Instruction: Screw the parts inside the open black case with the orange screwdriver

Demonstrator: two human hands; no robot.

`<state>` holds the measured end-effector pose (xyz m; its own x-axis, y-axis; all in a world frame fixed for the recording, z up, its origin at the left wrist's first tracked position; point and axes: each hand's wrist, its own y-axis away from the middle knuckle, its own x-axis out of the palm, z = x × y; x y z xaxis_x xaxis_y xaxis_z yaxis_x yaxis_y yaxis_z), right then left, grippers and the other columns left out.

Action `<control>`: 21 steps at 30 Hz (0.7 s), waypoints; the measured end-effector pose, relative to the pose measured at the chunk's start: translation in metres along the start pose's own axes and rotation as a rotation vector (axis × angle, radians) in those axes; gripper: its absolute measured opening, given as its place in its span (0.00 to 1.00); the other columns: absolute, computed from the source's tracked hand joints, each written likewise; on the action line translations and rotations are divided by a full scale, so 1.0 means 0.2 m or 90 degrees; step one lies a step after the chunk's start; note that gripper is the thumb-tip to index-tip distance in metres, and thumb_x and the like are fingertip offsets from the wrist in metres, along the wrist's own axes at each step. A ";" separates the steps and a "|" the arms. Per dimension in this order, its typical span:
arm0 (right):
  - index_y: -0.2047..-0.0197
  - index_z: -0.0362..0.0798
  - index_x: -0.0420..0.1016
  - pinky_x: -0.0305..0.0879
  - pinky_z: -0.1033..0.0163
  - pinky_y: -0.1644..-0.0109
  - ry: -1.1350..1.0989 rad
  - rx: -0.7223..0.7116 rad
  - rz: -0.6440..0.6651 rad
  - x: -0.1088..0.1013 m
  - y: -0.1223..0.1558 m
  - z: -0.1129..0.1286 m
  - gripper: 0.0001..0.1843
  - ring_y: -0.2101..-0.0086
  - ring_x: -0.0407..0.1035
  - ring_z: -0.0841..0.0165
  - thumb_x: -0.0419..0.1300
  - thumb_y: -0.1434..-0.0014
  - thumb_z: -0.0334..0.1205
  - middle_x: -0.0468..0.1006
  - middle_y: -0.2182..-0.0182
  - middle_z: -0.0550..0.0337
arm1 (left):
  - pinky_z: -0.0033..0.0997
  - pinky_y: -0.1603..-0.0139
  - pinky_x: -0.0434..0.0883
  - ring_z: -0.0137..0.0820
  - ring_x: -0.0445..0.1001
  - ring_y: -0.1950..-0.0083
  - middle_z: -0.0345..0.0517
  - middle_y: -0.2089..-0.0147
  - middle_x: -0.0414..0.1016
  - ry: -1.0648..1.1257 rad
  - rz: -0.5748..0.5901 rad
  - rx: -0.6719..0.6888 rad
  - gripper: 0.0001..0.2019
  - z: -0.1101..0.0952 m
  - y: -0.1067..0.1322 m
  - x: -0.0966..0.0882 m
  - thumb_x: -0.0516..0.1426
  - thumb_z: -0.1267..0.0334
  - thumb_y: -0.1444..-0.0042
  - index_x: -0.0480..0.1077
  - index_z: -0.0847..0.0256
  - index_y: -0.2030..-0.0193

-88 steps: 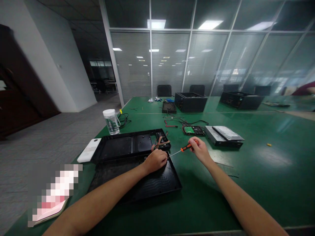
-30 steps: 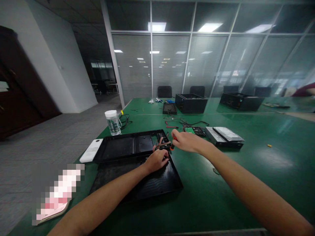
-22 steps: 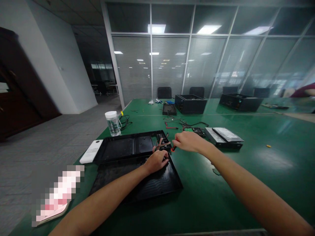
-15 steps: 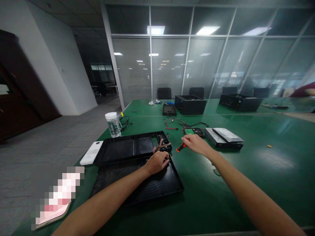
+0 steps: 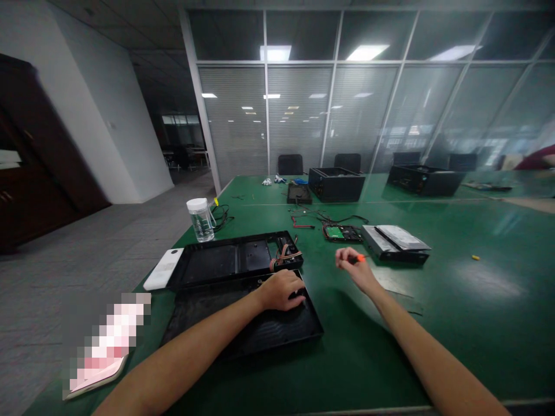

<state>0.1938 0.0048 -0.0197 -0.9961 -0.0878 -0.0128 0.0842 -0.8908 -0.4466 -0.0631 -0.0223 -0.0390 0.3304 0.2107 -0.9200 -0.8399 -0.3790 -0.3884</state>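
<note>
My left hand (image 5: 282, 289) rests palm down on the far right corner of a flat black plastic cover (image 5: 243, 323) lying on the green table (image 5: 455, 300); its fingers are curled against the surface. Behind the cover sits an open black device chassis (image 5: 229, 261) with a bundle of coloured wires (image 5: 284, 255) at its right end. My right hand (image 5: 353, 267) is raised to the right of the chassis, closed round a small screwdriver with an orange handle (image 5: 359, 258).
A clear plastic jar with a white lid (image 5: 200, 219) stands at the table's left edge. A green circuit board (image 5: 341, 232) and a black drive unit (image 5: 394, 241) lie beyond my right hand. More black cases (image 5: 336, 182) and cables sit farther back.
My right hand pulled the screwdriver back from the wire bundle, moving right and toward me. My left hand slid slightly right and flattened on the cover.
</note>
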 end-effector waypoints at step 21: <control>0.66 0.52 0.70 0.60 0.62 0.69 0.695 -0.105 0.417 0.01 0.81 0.38 0.07 0.71 0.69 0.67 0.51 0.41 0.39 0.72 0.71 0.57 | 0.28 0.58 0.65 0.33 0.71 0.58 0.44 0.61 0.72 -0.085 0.218 -0.246 0.06 0.29 0.41 -0.39 0.53 0.61 0.44 0.65 0.59 0.61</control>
<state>0.2074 -0.1735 -0.0249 -0.2835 -0.0081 -0.9589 0.6380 -0.7482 -0.1823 -0.1817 -0.0181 0.0041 -0.0137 0.1196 -0.9927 -0.6618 -0.7453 -0.0807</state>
